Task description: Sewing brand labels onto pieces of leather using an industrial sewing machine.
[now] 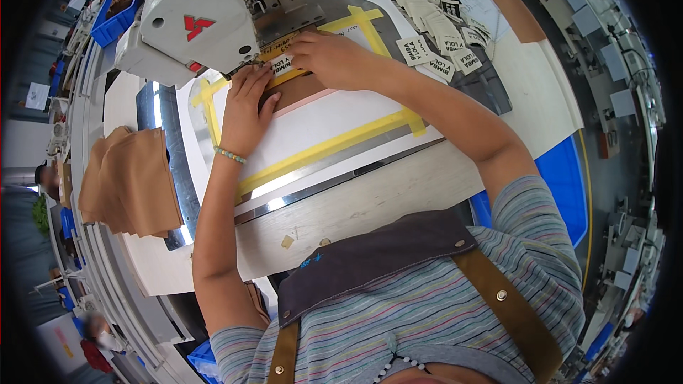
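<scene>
Worktable; two hands, one brown piece

left hand and right hand hide the brown piece.

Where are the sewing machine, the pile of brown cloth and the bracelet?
Sewing machine [196, 25]: head view, on its white front housing.
Brown cloth pile [135, 181]: head view, on the top piece's middle.
Bracelet [229, 155]: head view, on the beads across the left wrist.
</scene>
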The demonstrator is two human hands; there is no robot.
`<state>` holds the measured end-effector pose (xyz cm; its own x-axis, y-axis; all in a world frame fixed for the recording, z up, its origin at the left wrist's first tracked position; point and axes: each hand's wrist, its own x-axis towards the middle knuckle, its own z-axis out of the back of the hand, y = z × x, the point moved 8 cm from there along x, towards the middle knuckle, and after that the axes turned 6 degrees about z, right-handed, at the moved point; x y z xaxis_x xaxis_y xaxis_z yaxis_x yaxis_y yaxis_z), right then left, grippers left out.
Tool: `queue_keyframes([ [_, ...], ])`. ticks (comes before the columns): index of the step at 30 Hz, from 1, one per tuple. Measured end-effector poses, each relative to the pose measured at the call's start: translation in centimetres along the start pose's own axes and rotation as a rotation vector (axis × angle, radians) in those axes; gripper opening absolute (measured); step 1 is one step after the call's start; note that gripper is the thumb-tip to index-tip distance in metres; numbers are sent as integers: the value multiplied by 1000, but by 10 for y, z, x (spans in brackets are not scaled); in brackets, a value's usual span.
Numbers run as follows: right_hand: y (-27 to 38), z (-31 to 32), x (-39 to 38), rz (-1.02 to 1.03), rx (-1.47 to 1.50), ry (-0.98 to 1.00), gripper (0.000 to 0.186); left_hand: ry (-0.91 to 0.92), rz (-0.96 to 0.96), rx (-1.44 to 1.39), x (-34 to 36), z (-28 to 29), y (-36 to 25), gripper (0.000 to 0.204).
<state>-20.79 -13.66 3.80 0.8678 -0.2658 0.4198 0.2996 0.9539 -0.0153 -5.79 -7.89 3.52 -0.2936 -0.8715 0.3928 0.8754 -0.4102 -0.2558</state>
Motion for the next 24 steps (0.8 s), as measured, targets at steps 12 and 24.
queue_keyframes([
  [12,3,-17,11,35,210,-88,38,39,71,-155,-7,6,17,36],
  [24,-5,-23,19,39,158,40,53,27,284,-270,-39,43,42,29],
])
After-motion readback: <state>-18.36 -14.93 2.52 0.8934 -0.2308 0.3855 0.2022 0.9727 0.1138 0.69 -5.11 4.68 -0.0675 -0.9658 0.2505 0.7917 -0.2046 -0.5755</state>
